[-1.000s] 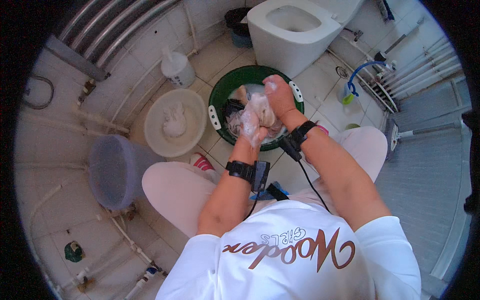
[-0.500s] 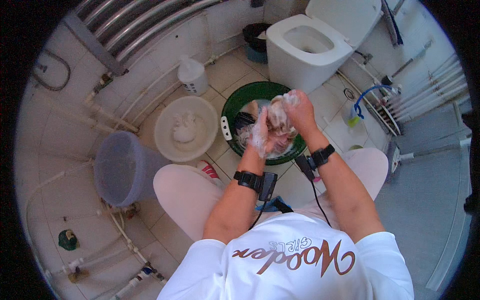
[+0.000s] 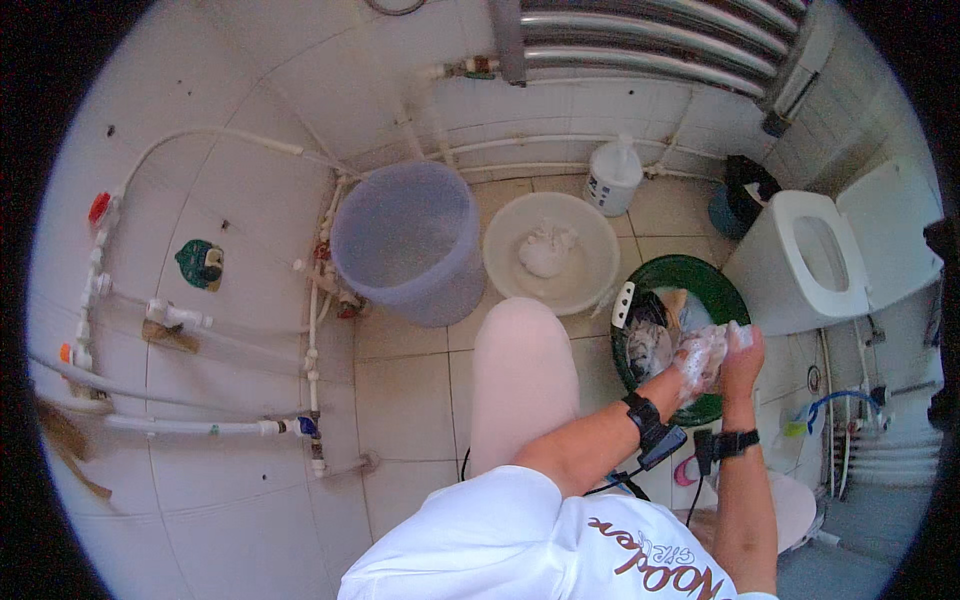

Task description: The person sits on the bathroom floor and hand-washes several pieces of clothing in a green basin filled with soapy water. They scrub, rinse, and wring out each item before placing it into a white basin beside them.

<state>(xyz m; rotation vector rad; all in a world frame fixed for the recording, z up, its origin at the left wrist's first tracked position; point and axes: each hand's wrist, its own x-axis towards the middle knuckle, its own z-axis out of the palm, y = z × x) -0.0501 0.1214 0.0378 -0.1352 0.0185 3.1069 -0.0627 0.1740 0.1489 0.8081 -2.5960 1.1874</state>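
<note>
Head view: the left hand (image 3: pixel 684 377) and the right hand (image 3: pixel 742 367) are both curled round a foamy cloth (image 3: pixel 708 352), bunched between them over the right-hand part of a green basin (image 3: pixel 738 292). Held there, its drips and suds should fall back inside rather than onto the floor tiles (image 3: pixel 405 400). Gripping from two sides probably lets each hand brace the wet fabric against the other (foam and blur hide the fingertips, so how each finger sits is hard to tell).

More clothes (image 3: pixel 648 345) lie inside the same basin, toward its left, close under the left hand. The basin sits low on the floor between a pale bowl (image 3: pixel 496 262) and the toilet (image 3: pixel 790 270), likely so that both hands can reach down to it without stretching.

A white cloth (image 3: pixel 546 253) lies alone in the bowl, perhaps to keep it apart from the other pieces. Left of the bowl stands a purple bucket (image 3: pixel 455 300); just beyond it, a white jug (image 3: pixel 613 182), out of the arms' way yet near.
</note>
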